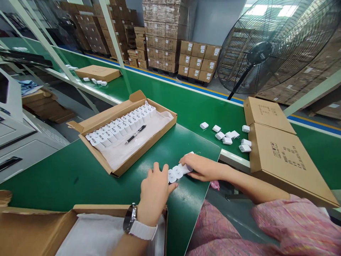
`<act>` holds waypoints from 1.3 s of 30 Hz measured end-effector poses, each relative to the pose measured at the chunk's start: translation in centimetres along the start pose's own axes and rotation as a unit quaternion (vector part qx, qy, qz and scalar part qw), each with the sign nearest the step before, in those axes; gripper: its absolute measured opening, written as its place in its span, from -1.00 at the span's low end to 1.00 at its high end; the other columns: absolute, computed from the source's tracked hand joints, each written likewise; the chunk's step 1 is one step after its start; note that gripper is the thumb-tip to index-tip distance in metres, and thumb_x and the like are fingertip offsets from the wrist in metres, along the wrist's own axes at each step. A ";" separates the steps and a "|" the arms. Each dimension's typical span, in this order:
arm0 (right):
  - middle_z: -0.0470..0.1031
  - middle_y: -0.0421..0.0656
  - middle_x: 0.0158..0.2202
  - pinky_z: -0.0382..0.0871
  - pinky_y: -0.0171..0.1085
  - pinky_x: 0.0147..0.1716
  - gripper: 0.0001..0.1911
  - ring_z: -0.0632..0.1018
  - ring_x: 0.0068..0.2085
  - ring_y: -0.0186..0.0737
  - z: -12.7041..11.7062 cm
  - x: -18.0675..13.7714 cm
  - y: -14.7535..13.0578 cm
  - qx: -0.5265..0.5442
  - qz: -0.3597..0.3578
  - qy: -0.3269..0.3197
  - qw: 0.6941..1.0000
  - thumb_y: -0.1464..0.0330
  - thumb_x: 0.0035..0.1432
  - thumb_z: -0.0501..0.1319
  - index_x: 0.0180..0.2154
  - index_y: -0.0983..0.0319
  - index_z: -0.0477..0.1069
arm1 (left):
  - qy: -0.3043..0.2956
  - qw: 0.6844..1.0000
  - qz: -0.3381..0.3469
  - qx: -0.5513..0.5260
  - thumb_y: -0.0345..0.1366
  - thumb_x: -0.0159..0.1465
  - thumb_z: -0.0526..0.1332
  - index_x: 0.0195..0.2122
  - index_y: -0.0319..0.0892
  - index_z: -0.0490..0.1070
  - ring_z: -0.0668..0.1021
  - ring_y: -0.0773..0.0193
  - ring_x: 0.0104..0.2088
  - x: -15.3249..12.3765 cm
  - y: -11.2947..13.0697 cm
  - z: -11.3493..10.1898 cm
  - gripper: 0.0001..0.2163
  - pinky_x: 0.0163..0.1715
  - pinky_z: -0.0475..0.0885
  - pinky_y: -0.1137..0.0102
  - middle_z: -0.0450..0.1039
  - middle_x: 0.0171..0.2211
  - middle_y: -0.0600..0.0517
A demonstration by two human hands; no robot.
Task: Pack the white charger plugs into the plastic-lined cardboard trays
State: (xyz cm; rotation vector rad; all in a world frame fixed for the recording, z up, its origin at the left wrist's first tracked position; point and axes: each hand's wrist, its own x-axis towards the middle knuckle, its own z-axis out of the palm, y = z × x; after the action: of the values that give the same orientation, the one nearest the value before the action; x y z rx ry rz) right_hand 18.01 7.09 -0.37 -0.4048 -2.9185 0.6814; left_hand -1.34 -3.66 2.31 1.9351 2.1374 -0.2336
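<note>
On green matte table (80,174), both hands press short row of glossy white chargers (177,172).

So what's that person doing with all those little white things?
A person sits at a green table. The left hand and right hand press together a short row of white charger plugs lying on it. An open cardboard tray beside them holds a long row of plugs and a black pen. More loose plugs lie on the conveyor belt behind.
</note>
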 end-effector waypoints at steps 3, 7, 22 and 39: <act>0.41 0.10 -0.07 0.34 0.00 -0.07 -0.66 0.37 -0.05 0.02 0.8 -0.4 -0.6 -0.099 0.022 -0.008 0.995 0.38 0.23 0.17 0.04 0.32 0.35 | -0.024 1.000 0.000 -0.008 -0.04 0.22 0.31 0.06 -0.09 0.34 0.52 -0.03 -0.04 -0.1 0.0 -0.1 -0.56 -0.32 0.51 0.25 0.32 0.02 -0.14; 0.44 0.05 -0.05 0.33 0.00 -0.05 -0.68 0.38 -0.02 0.01 1.0 -1.3 -1.0 -0.038 0.043 0.044 0.997 0.39 0.20 0.21 0.01 0.25 0.38 | -0.046 0.999 -0.002 0.000 -0.01 0.18 0.34 0.09 -0.12 0.30 0.52 -0.05 -0.06 -0.6 -1.2 -1.4 -0.48 -0.30 0.50 0.22 0.33 -0.01 -0.12; 0.38 0.05 0.10 0.37 0.00 0.05 -0.55 0.43 0.09 -0.03 -0.3 -3.0 4.5 0.026 0.109 0.054 0.992 0.49 0.21 0.15 0.14 0.23 0.31 | -0.063 0.998 0.012 0.000 0.00 0.22 0.29 0.11 -0.11 0.28 0.53 -0.02 -0.09 -0.8 -1.5 -1.6 -0.50 -0.32 0.46 0.28 0.33 -0.04 -0.12; 0.45 0.01 -0.04 0.45 -0.12 -0.18 -0.54 0.51 -0.09 -0.07 2.1 -0.9 -1.6 0.068 0.120 0.306 0.942 0.12 0.18 0.27 0.05 0.18 0.36 | -0.021 0.957 0.027 -0.288 0.07 0.33 0.11 0.04 -0.07 0.35 0.51 0.13 -0.18 1.4 -3.2 -1.1 -0.60 -0.27 0.40 0.33 0.47 -0.13 -0.03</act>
State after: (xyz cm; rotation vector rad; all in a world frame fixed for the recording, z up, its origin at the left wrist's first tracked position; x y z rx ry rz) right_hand 18.15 4.62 -1.55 -0.8012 -2.2430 0.6370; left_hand -4.73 -2.32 2.85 1.6172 1.8438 0.3239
